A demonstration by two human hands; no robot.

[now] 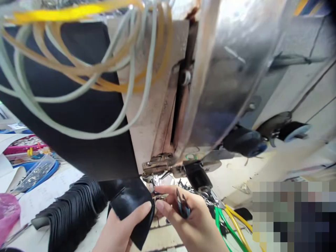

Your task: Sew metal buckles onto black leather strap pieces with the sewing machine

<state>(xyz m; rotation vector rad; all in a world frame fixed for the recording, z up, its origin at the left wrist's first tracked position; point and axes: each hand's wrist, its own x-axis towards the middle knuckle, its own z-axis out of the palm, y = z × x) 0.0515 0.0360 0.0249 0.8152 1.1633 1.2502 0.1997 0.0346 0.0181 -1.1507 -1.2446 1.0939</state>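
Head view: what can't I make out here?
All in the head view:
Left hand: most fingers, hidden under the black piece.
Small dark tool: partly hidden by the right hand.
Green handles: ends cut off by the bottom edge.
Bits by the blue tub: too small to name.
Lower right corner: covered by a pixelated patch.

Left hand (122, 224) in pinching grip, thumb (141, 212) uppermost; right hand (196, 218) near it, index finger (166, 189) outstretched.

A workshop, by the worn machine (147, 119), green-handled pliers (233, 229) and stacked black pieces (75, 211).
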